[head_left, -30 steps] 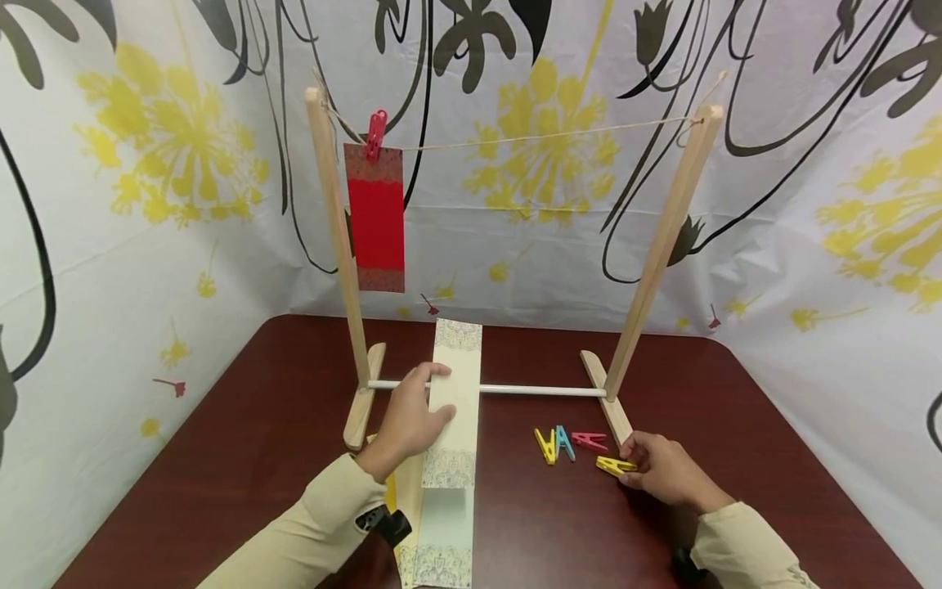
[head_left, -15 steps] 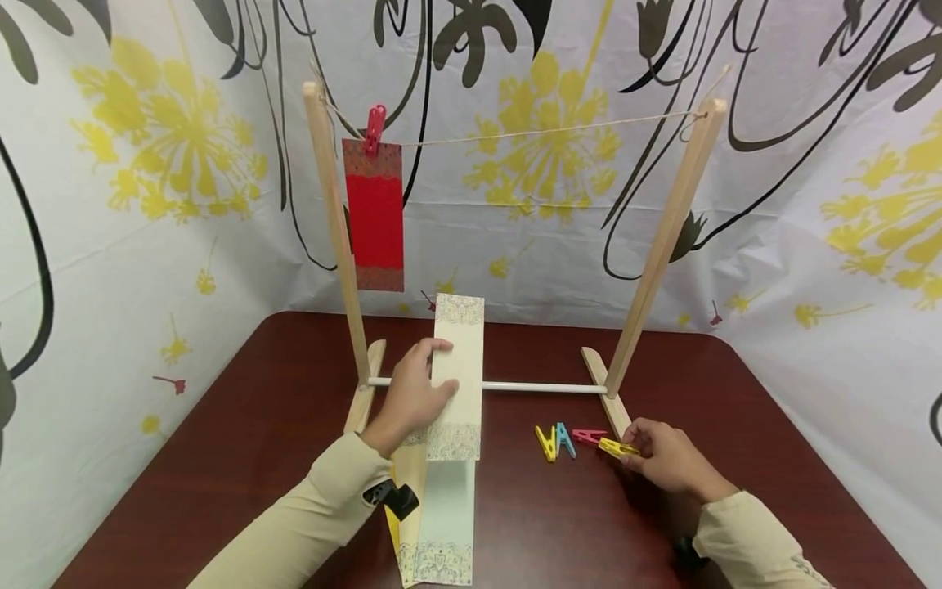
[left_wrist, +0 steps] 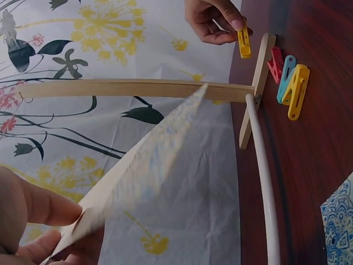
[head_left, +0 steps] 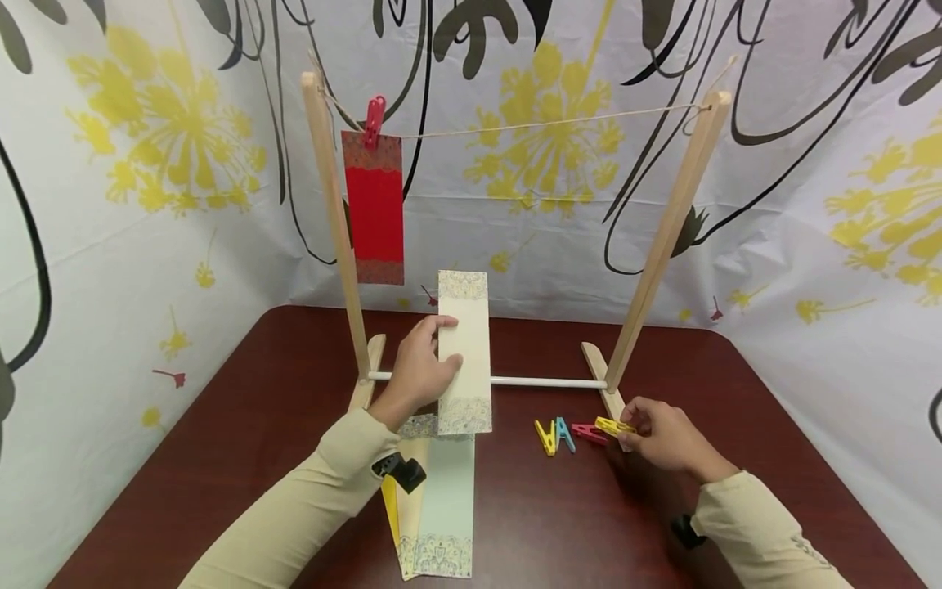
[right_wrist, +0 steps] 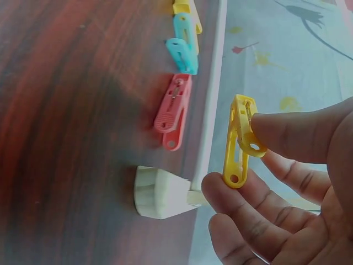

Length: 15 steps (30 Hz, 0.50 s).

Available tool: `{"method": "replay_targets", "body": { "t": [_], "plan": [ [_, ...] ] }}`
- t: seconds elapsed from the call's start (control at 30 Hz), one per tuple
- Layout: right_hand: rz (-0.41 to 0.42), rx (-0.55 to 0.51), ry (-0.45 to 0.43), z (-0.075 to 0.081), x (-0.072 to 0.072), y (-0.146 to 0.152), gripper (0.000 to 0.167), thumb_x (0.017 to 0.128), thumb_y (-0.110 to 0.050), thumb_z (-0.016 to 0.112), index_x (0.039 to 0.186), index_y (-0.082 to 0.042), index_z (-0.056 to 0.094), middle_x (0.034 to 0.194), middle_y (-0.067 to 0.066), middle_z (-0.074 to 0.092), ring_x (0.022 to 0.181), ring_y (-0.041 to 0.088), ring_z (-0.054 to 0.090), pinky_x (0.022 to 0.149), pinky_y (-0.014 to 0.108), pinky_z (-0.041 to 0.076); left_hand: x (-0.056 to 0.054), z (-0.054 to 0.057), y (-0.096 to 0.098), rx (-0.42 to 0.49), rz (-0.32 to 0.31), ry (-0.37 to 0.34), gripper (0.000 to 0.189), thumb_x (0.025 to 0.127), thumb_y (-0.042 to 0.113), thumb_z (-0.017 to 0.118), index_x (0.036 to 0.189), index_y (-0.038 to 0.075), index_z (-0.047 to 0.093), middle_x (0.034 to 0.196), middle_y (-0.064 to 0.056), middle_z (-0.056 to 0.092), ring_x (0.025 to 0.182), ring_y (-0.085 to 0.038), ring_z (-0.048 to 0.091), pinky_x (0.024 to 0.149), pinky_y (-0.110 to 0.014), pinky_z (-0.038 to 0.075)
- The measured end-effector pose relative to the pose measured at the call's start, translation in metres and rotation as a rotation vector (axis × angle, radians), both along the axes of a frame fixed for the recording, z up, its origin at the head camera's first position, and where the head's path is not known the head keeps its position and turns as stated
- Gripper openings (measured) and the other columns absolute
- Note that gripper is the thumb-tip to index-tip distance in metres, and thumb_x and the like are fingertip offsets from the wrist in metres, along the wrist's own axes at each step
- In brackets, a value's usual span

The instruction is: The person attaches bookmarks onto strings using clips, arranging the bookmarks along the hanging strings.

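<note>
My left hand [head_left: 421, 368] pinches the left edge of a cream paper strip [head_left: 465, 352] with patterned ends, raised above the table in front of the rack. In the left wrist view the same strip is seen nearly edge-on between thumb and fingers. Over at the right, my right hand [head_left: 666, 438] holds a yellow clothespin [right_wrist: 240, 141] between thumb and fingers, above the table. A red paper strip [head_left: 374, 217] hangs from the string [head_left: 545, 124] near its left end, under a red clothespin [head_left: 374, 123].
A wooden rack with a left post [head_left: 334, 221], right post [head_left: 666, 237] and white crossbar [head_left: 548, 382] stands on the table. Loose clothespins lie near its right foot: yellow [head_left: 545, 438], blue [head_left: 563, 434], pink [head_left: 589, 433]. Overlapping strips, pale green [head_left: 449, 499] topmost, lie at the front.
My left hand has lifted the cream strip up and away, uncovering more of the pale green strip. My right hand has raised the yellow clothespin slightly off the table area.
</note>
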State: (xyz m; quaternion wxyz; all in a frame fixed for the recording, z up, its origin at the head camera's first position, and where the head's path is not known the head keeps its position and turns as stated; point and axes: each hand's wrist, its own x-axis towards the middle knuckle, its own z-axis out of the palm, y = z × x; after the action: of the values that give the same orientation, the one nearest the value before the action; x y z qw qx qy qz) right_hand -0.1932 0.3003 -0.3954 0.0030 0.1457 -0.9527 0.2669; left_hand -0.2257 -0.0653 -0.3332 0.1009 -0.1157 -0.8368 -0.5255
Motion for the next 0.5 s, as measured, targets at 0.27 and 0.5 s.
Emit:
{"method": "replay_targets", "body": {
  "t": [0.27,0.5],
  "plan": [
    [-0.023,0.021,0.010,0.014,-0.004,-0.006,0.015,0.084,-0.010,0.073,0.091,-0.009,0.060,0.080,0.000,0.061,0.071,0.014,0.057,0.060,0.034,0.046,-0.003,0.006,0.004,0.084,-0.029,-0.012,0.058,0.081,-0.005,0.056,0.137,0.010,0.051,0.118,-0.007,0.051,0.066,-0.015,0.051,0.051,-0.027,0.037],
    [-0.018,0.024,0.054,0.028,-0.005,-0.014,0.015,0.085,-0.012,0.074,0.092,-0.008,0.061,0.084,0.001,0.063,0.076,0.017,0.061,0.063,0.037,0.048,-0.001,0.007,0.009,0.105,0.008,0.007,0.053,0.085,0.001,0.063,0.136,0.010,0.052,0.120,-0.007,0.053,0.077,-0.018,0.058,0.054,-0.029,0.043]
  ]
}}
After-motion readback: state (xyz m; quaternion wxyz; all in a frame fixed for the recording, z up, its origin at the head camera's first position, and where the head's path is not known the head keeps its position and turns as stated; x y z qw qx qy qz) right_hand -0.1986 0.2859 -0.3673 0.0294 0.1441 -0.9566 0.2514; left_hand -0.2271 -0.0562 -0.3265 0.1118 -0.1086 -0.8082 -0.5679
